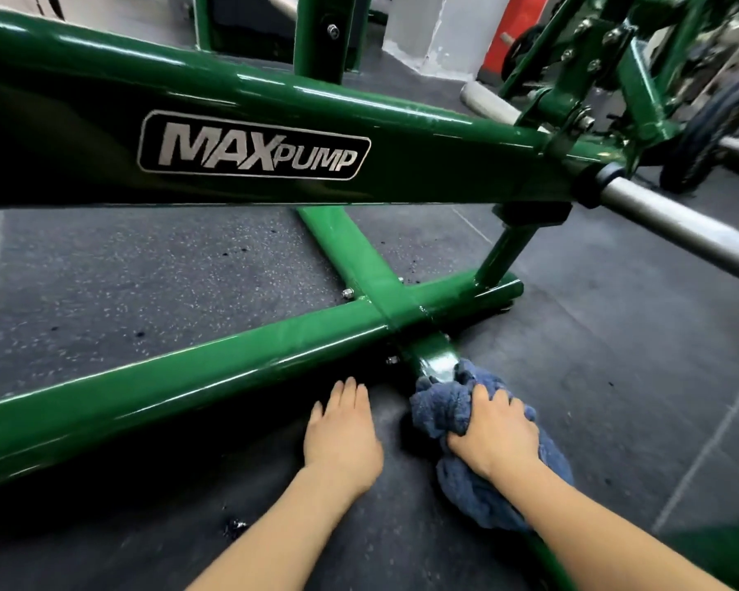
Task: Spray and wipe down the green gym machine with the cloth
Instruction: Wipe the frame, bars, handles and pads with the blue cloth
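Under me is a dark grey rubber gym floor (pixel 158 270) flecked with pale specks and cut by thin seams between its tiles. A few black crumbs lie scattered on it near the frame. Farther back stand a white pillar (pixel 440 32) and an orange-red panel (pixel 510 27) beside it, with black weight plates (pixel 700 134) blurred at the far right.

The glossy green steel gym machine (pixel 240 96) fills most of my view: a thick slanted beam carrying a black oval badge with silver "MAXPUMP" lettering (pixel 254 145), a bare silver metal bar (pixel 675 228) sticking out to the right, and low green floor tubes that cross just ahead of my hands.

My right hand (pixel 493 432) grips a crumpled dark blue terry cloth (pixel 444 409), fingers curled over the bunched fabric. The cloth is pressed onto the near end of the green floor tube that runs toward me from the crossing, covering it, and more of the cloth trails back under my wrist and forearm. A shiny patch of tube shows just beyond my fingertips.

My left hand (pixel 340 428) is empty and flat, fingers straight and together, palm down on the floor just beside the cloth, its fingertips close to the long diagonal floor tube.
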`<state>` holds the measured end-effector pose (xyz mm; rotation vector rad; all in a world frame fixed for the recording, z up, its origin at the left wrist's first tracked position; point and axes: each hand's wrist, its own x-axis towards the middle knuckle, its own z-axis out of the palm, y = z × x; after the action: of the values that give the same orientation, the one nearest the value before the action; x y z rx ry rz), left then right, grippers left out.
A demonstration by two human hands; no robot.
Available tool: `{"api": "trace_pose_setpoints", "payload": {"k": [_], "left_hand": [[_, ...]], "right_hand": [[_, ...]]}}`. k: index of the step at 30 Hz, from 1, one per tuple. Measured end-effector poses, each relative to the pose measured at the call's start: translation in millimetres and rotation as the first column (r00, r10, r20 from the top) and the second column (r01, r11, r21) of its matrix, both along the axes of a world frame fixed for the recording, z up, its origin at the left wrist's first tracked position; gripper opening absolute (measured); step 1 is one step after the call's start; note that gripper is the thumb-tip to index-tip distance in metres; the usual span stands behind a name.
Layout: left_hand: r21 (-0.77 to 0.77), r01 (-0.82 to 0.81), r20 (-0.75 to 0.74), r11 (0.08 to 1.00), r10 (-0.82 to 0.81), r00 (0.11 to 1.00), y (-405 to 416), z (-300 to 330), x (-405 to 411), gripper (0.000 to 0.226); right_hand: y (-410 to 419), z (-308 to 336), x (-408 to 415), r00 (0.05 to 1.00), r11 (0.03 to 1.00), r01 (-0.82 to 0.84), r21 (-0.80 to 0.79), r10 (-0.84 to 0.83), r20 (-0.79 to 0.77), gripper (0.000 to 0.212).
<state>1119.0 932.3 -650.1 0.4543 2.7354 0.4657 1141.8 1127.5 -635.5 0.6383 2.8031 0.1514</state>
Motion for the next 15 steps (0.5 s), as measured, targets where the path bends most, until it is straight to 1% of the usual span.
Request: {"api": "trace_pose_setpoints", "payload": {"k": [3,7,11,13,15], "left_hand": [[0.024,0.038,0.03,0.999,-0.039,0.999,5,-2,2,0.072],[0.068,0.044,0.054,0.997,-0.048,0.997,5,-6,-1,0.072],[0.086,0.034,0.033,0.996,-0.037,0.999,-8,-10,-5,0.07],[0.098,-0.003,0.006,0.995,0.003,1.0,-18,-12,-10,0.069],[0.102,-0.022,-0.014,0.995,0.024,1.0,-27,-13,-14,0.069]], "right_hand": [[3,-6,35,0.999,0.997,0.044,0.06,-0.045,0.007,0.071],[1,-15,50,1.0,0.982,-0.001,0.187,0.004,-0.016,0.062],[-11,-18,19,0.993,0.964,-0.086,0.252,0.103,-0.057,0.049],[-22,-20,-12,0.986,0.961,-0.108,0.255,0.137,-0.097,0.044],[-31,-20,-45,0.978,0.966,-0.133,0.222,0.165,-0.131,0.042]]}}
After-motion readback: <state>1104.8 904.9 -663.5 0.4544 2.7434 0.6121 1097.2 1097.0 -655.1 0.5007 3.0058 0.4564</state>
